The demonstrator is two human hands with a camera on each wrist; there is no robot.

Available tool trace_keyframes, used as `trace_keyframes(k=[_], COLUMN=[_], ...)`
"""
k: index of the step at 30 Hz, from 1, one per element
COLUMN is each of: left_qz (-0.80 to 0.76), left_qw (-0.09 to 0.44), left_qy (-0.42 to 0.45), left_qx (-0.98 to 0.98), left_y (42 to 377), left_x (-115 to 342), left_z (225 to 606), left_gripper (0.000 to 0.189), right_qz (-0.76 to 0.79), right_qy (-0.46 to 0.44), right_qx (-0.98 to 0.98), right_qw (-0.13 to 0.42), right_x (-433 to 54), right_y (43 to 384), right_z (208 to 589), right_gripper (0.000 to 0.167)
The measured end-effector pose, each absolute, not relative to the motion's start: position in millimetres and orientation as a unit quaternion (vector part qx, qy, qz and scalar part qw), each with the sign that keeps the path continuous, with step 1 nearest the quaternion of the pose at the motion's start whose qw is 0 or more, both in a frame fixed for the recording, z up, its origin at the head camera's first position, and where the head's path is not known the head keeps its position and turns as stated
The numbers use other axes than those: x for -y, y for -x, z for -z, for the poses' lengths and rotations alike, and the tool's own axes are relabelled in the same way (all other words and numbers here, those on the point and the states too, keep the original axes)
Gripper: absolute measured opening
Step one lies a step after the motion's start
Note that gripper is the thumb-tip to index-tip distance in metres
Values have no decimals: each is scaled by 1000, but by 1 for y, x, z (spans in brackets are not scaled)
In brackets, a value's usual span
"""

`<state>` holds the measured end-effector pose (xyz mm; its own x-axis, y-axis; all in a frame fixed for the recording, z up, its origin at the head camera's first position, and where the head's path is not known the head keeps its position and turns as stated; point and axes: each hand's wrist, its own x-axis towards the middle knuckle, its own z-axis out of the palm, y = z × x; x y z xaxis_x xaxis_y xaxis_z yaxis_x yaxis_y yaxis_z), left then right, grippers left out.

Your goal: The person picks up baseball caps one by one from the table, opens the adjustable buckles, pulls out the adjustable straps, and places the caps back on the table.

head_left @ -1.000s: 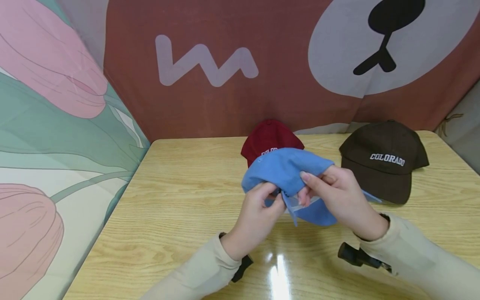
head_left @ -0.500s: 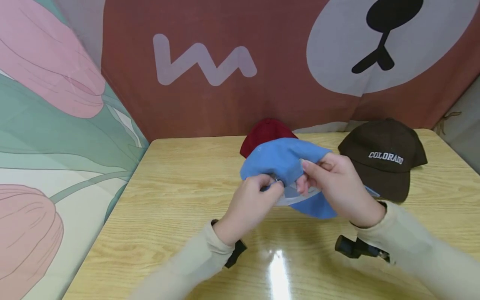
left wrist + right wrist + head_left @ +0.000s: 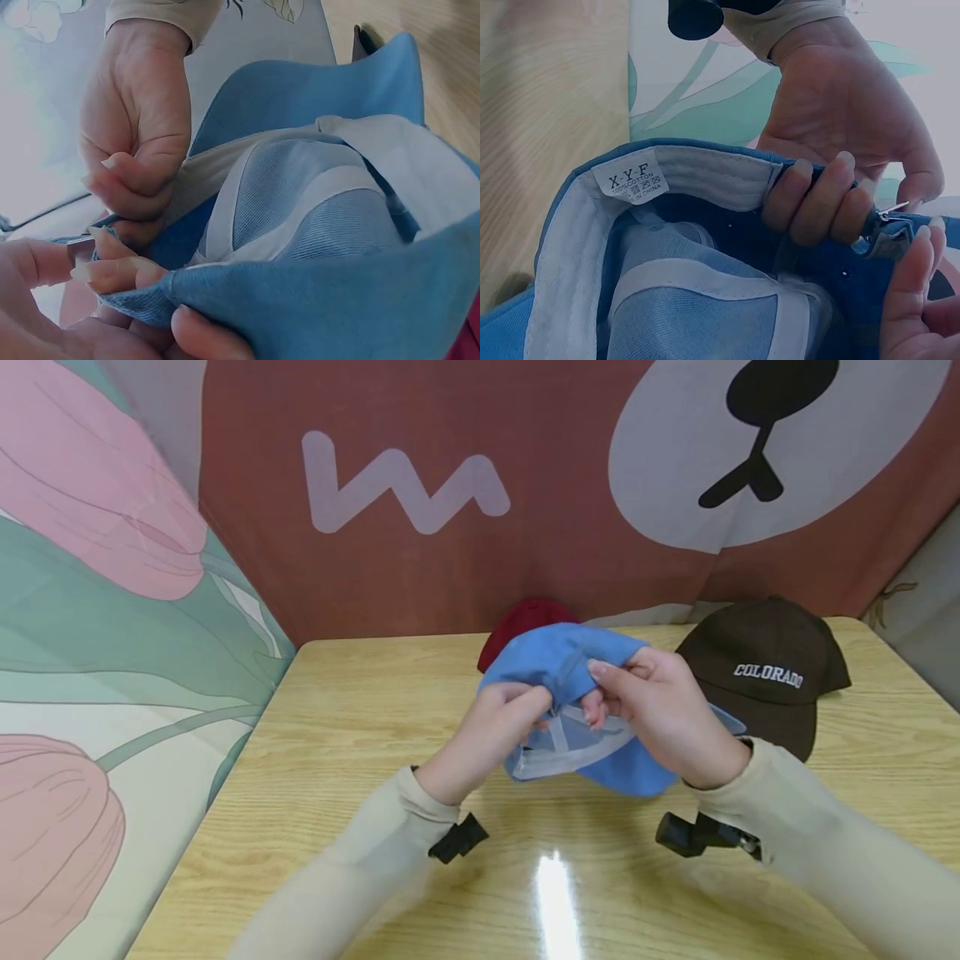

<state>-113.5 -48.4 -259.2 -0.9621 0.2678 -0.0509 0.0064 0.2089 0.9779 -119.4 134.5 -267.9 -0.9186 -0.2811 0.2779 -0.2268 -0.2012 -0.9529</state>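
Both hands hold a light-blue cap (image 3: 525, 652) above the table, its pale inner band and lining facing down toward me. At the cap's back strap, the left hand (image 3: 491, 727) grips the edge beside a small metal buckle (image 3: 889, 215), with several fingers inside the cap. Across from it, the right hand (image 3: 667, 718) pinches the strap side between thumb and fingers. A narrow strap end (image 3: 572, 667) lies up against the crown. In the right wrist view a white label (image 3: 634, 180) is sewn to the inner band.
Behind the blue cap, a dark red cap (image 3: 517, 627) is partly hidden. To the right sits a dark brown cap (image 3: 765, 668) lettered COLORADO. A blue brim (image 3: 727, 720) shows beside the right wrist. The wooden table (image 3: 360, 718) meets a printed cloth (image 3: 420, 577).
Both hands have raised the cap and tipped it, so more of its inside shows. The strap end that hung down now points up over the crown. The red cap is more covered.
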Motion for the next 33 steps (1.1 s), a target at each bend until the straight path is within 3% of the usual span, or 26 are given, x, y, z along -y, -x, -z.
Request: trace_keyframes(k=[10, 18, 21, 28, 33], left_qz=[-645, -582, -517, -377, -262], left_qw=[82, 98, 45, -134, -278], left_qy=[-114, -115, -137, -192, -229], left_qx=[-751, -799, -844, -896, -895], left_y=[116, 115, 111, 102, 102], left_x=[49, 55, 57, 51, 46], left_z=[263, 261, 260, 259, 269], left_gripper=[30, 31, 29, 13, 13], right_qz=[756, 772, 767, 764, 759], right_qy=[206, 191, 187, 189, 172], right_qx=[-621, -606, -613, -617, -628], right_qw=[24, 25, 15, -12, -26], right_x=[-133, -131, -130, -128, -127], right_y=[122, 122, 121, 120, 119], right_z=[270, 272, 271, 268, 267], right_gripper=[19, 19, 17, 17, 15])
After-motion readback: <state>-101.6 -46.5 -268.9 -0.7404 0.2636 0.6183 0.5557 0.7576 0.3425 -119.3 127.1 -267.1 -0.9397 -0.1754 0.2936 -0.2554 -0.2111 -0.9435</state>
